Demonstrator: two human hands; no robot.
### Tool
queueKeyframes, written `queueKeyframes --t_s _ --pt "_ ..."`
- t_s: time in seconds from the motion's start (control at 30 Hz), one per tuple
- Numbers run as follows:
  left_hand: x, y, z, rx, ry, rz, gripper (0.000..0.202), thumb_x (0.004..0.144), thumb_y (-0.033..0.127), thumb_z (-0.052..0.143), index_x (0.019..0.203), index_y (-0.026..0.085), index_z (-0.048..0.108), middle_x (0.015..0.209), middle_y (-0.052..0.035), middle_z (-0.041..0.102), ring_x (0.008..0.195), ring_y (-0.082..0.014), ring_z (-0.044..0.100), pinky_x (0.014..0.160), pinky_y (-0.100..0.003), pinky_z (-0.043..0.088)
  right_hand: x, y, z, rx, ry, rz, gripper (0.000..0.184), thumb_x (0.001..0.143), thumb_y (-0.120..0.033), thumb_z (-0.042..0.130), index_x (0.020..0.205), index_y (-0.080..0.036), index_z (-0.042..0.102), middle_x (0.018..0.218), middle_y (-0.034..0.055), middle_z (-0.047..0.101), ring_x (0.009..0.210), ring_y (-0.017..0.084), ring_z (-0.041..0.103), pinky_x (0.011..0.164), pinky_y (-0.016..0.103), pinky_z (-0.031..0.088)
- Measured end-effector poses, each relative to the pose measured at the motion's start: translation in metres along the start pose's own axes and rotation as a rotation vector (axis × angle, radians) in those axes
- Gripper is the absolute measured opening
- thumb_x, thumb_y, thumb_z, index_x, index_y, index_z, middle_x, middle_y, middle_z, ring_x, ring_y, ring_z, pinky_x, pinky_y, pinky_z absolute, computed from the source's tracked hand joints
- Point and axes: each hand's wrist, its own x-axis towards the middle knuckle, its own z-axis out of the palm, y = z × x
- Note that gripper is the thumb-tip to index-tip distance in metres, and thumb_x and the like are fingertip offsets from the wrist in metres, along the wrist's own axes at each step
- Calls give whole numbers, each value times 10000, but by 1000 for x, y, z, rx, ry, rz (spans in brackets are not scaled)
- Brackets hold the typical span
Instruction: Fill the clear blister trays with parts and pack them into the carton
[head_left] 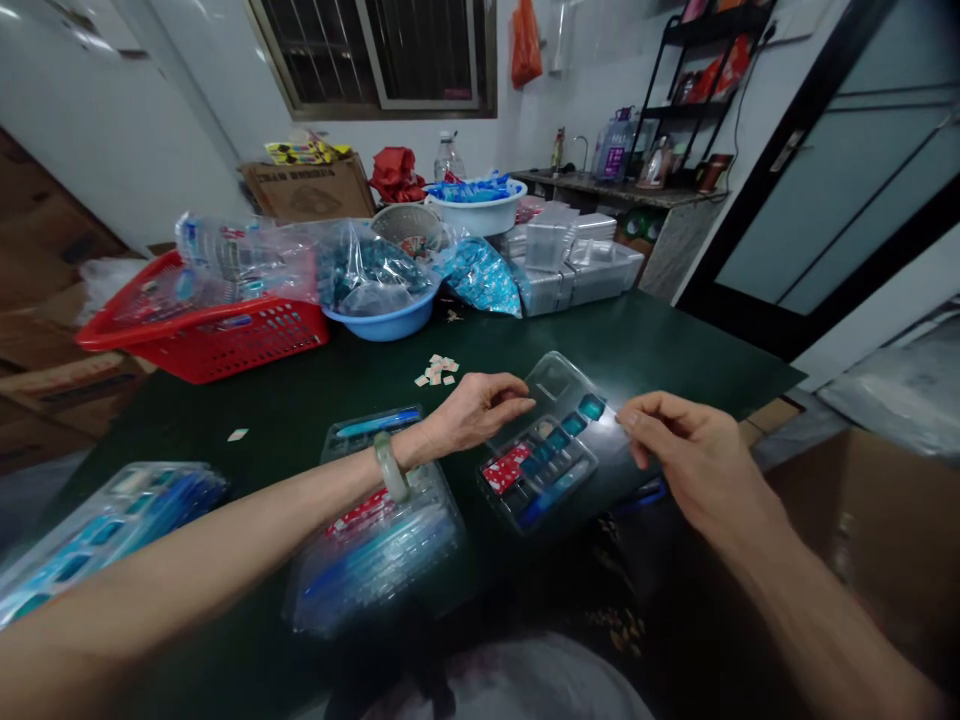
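Observation:
A clear plastic case (577,465) lies on the dark green table, its lid (555,375) tipped back on the far side. Teal pieces, a red patterned piece (508,468) and a blue item sit in its compartments. My left hand (484,408), a bangle on its wrist, hovers at the lid's left edge, thumb and forefinger slightly apart. Just right of the case, my right hand (679,435) has its thumb and forefinger pinched together; anything between them is too small to make out. Under my left forearm are similar filled cases (382,560), partly hidden.
More filled cases (120,530) lie at the left. Small white squares (436,370) are scattered mid-table. Behind them stand a red basket (225,345), a blue basin (390,322), a patterned blue bag (480,275) and stacked clear boxes (581,275). A cardboard box (885,520) is at right.

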Motion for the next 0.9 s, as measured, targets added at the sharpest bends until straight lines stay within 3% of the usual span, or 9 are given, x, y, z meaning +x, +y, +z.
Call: queueKeyframes --t_s 0.07,0.17,0.3,0.63,0.77,0.9 --pt "5 -6 9 66 -136 -89 298 859 371 453 868 134 634 656 12 562 562 -93 452 516 -204 346 13 30 0 134 -11 160 212 717 -383 629 694 -174 605 571 -32 479 496 83 411 443 223 328" --pt "12 -19 25 144 -271 -210 338 839 368 452 729 110 641 590 2 546 518 -93 441 482 -210 318 28 74 7 147 -46 335 247 654 -408 630 656 -165 592 557 -29 466 482 92 422 392 216 309" --pt "20 -35 38 191 -351 -286 381 826 388 449 660 102 639 578 -29 578 489 -109 479 458 -218 317 36 108 19 39 -69 363 270 657 -436 578 616 -169 579 515 -24 461 451 104 426 363 217 282" --pt "24 -43 50 368 -386 -275 373 840 444 436 723 156 642 660 -41 597 568 -139 539 512 -229 359 32 117 10 -302 -159 100 231 719 -367 533 584 -191 598 551 -3 565 529 136 488 484 243 313" --pt "20 -29 50 483 -329 -266 401 823 480 448 940 131 606 928 -132 577 746 -222 562 582 -281 402 26 124 12 -402 -134 73 187 730 -347 524 681 -196 624 622 12 607 562 154 522 527 261 354" --pt "14 -3 59 524 -318 -299 718 686 677 497 1130 113 490 1065 -176 520 916 -316 515 747 -401 424 23 126 13 -432 -142 51 181 742 -340 520 754 -194 625 687 32 634 621 183 568 585 294 399"
